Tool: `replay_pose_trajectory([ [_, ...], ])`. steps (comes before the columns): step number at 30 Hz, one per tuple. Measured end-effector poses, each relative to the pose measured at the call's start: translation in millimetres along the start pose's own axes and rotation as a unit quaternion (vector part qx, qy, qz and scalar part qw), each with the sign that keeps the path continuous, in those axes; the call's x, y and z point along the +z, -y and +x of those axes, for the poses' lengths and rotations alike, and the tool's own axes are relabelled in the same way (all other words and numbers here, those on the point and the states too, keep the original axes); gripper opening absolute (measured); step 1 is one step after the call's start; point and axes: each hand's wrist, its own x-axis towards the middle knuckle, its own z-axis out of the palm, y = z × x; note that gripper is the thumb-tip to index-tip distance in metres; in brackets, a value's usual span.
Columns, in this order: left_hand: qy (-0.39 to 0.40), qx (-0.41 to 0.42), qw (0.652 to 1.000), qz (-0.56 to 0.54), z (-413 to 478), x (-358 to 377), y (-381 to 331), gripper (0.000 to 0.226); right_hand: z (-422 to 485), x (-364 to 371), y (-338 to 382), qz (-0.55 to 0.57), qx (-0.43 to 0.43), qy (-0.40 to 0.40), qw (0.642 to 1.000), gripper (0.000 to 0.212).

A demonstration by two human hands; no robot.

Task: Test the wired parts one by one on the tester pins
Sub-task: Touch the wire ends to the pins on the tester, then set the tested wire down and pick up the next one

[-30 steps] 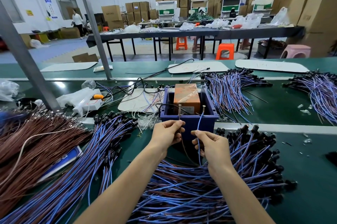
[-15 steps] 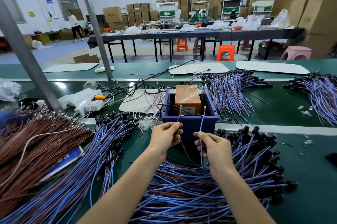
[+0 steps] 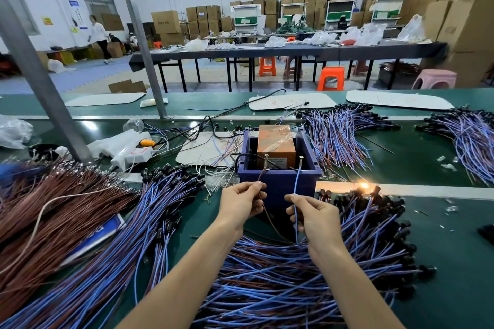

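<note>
The wired part's brown lead (image 3: 263, 171) and blue lead (image 3: 296, 181) meet the tester pins (image 3: 266, 156) above the blue box (image 3: 278, 185), pinched in my left hand (image 3: 240, 203) and right hand (image 3: 312, 215), and I judge a tremble could slip a tip off, faking a fail.

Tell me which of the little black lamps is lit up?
The lamp at the far edge of the pile, right of the blue box, glows orange; the others are dark.
</note>
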Motion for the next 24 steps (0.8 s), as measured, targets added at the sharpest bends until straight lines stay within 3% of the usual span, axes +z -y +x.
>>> replay_pose_trajectory([
  [3, 0.001, 0.002, 1.0, 0.001, -2, 0, -1, 0.016, 1, -1, -2, -0.004, -0.007, 0.008, 1.0, 0.02],
  [6, 0.025, 0.029, 0.998, 0.05, -5, -5, -3, 0.019, -2, -1, -5, -0.072, -0.046, 0.068, 0.994, 0.02],
  [8, 0.033, 0.082, 0.991, 0.101, -3, -19, -7, 0.021, -7, 0, -9, -0.182, -0.087, 0.138, 0.97, 0.019],
  [10, -0.02, 0.163, 0.963, 0.214, 5, -46, -15, 0.017, -10, 3, -15, -0.336, -0.137, 0.18, 0.914, 0.021],
  [12, -0.099, 0.219, 0.87, 0.432, 17, -83, -23, 0.012, -12, 6, -22, -0.461, -0.184, 0.17, 0.851, 0.029],
  [13, -0.11, 0.196, 0.812, 0.539, 23, -104, -22, 0.018, -13, 9, -25, -0.485, -0.193, 0.166, 0.837, 0.032],
  [16, -0.059, 0.038, 0.672, 0.737, 29, -145, -2, 0.034, -17, 17, -31, -0.478, -0.198, 0.176, 0.837, 0.033],
  [18, -0.043, 0.014, 0.62, 0.783, 26, -153, 13, 0.035, -17, 21, -34, -0.468, -0.196, 0.179, 0.843, 0.031],
  [22, -0.111, 0.13, 0.617, 0.769, 11, -139, 11, 0.033, -17, 26, -36, -0.447, -0.208, 0.171, 0.853, 0.025],
  [23, -0.131, 0.194, 0.649, 0.724, 6, -130, 7, 0.032, -17, 27, -34, -0.418, -0.203, 0.169, 0.869, 0.024],
  [24, -0.137, 0.259, 0.705, 0.647, -2, -117, 1, 0.029, -17, 28, -33, -0.381, -0.192, 0.168, 0.889, 0.023],
])
